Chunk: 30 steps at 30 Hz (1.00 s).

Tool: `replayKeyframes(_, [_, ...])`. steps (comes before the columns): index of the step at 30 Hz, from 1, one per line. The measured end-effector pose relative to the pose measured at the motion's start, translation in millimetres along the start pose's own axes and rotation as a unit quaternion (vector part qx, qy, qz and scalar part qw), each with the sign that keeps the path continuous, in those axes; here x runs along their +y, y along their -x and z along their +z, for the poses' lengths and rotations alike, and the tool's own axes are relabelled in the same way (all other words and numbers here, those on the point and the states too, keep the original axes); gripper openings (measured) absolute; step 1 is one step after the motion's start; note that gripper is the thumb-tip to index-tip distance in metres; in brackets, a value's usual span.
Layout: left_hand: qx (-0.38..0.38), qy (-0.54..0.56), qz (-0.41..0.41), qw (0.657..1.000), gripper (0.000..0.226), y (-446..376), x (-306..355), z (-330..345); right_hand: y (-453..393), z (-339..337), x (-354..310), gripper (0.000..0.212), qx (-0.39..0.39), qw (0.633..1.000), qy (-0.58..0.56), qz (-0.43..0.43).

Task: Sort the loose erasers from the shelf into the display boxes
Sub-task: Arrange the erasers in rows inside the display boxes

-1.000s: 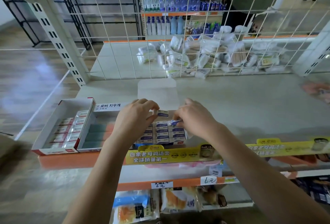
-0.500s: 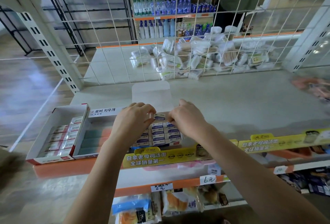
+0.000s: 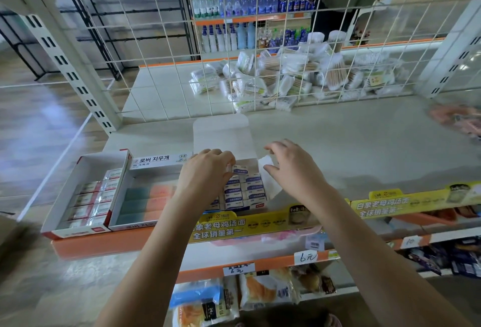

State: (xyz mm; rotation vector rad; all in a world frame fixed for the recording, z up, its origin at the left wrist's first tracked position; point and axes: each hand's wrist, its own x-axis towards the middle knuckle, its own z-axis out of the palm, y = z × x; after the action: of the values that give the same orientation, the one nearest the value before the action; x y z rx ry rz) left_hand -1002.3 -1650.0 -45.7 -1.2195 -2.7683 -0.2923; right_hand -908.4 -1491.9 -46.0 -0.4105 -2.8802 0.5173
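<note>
Pinching a rectangular paper-sleeved eraser (image 3: 240,169), left hand (image 3: 205,170).

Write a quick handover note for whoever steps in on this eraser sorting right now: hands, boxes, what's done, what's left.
Left hand: fingers curled at the back row of the white eraser box, touching the rearmost blue-label eraser; a firm grip cannot be confirmed.
Right hand: open, hovering over the box's right edge, holding nothing.
Done: blue-label erasers fill the white box in rows; red box and middle box hold erasers too.
Left: seat that last eraser. No other loose erasers are clearly visible on the shelf.
</note>
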Motion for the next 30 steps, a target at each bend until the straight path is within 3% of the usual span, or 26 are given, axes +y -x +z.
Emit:
replayKeyframes(12, [-0.009, -0.014, 0.005, 1.000, 0.021, -4.2, 12.6, 2.9, -0.2, 5.0, 2.9, 0.036, -0.019, 0.997, -0.056, 0.046])
replayKeyframes(22, [-0.010, -0.041, -0.056, 0.998, 0.029, 7.9, 21.2, 8.4, 2.1, 5.6, 3.9, 0.037, -0.021, 0.997, -0.064, 0.039])
replayKeyframes(30, [0.002, 0.019, -0.101, 0.995, 0.025, 6.0, 23.3, 11.0, 2.6, 7.4, 4.9, 0.038, -0.017, 0.997, -0.064, 0.034])
